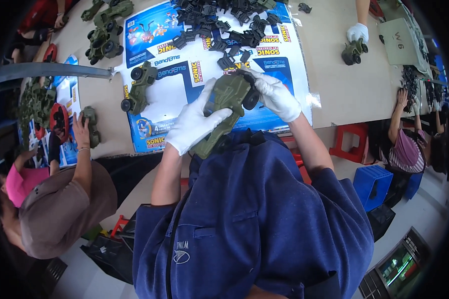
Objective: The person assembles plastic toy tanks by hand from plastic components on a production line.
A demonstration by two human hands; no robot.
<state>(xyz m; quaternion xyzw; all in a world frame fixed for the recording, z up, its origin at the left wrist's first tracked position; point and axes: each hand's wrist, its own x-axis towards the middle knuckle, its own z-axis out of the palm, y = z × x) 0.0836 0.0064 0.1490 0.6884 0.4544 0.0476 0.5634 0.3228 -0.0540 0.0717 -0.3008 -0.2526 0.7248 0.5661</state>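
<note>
A dark green toy military truck (230, 90) with black wheels is held tilted in front of my chest. My left hand (197, 123), in a white glove, is closed around its side and underside. My right hand (277, 95), also gloved, has its fingers pinched at the truck's far end, beside the wheel, on a small black plastic part that is mostly hidden. Just beyond lies a heap of black plastic parts (229, 32), a few of them loose near the truck. Another green toy truck (138, 88) rests on its side to my left.
Printed blue and white sheets (159, 107) cover the table (329, 89). More green trucks (105, 42) stand at the far left. A grey metal bar (55, 71) crosses the left side. Co-workers sit to both sides; across the table, a gloved hand (357, 33) holds a truck near a pale bin (401, 42).
</note>
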